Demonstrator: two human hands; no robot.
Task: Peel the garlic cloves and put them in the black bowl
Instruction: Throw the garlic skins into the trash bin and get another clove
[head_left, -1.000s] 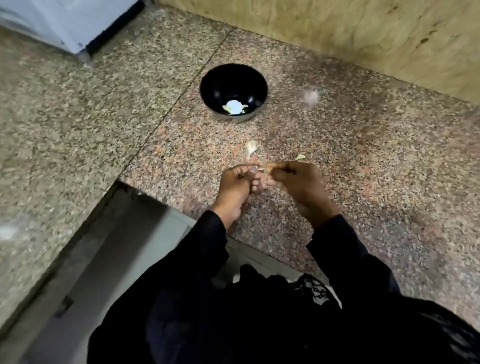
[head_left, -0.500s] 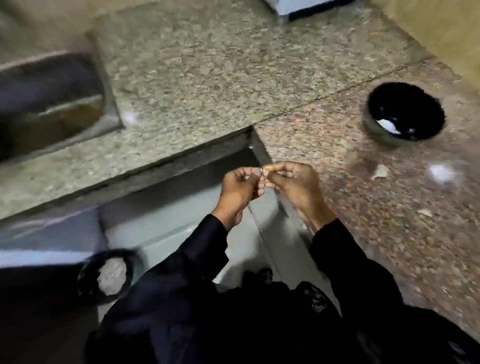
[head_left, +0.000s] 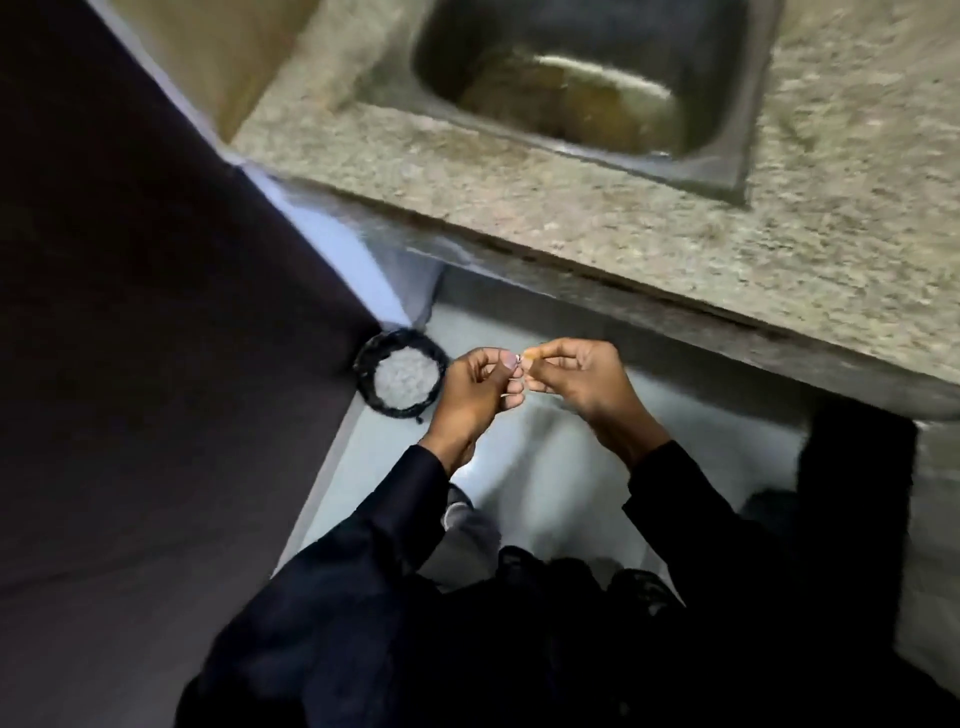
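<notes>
- The left hand (head_left: 475, 395) and the right hand (head_left: 576, 382) are raised side by side over the pale floor (head_left: 545, 467), their fingertips meeting in the middle.
- Between those fingertips sits a small pale bit, the garlic clove (head_left: 523, 359) — too small and blurred to say whether it is clove or only skin.
- The left hand's thumb and forefinger are pinched together on that bit, the other fingers curled beneath.
- The right hand's thumb and forefinger are likewise pressed together on it from the other side, its remaining fingers folded in.
- Both arms wear black sleeves (head_left: 363, 545), and dark clothing fills the lower part of the view.
- Beyond the hands runs the edge of a speckled granite counter (head_left: 571, 208), with a steel sink (head_left: 587, 78) sunk into it; brownish water or staining shows at the sink's bottom.
- To the left of the left hand, down on the floor in the corner against a dark wall (head_left: 130, 312), stands a round bin lined with a black bag (head_left: 400, 374), pale stuff inside.
- The black bowl lies outside this view.
</notes>
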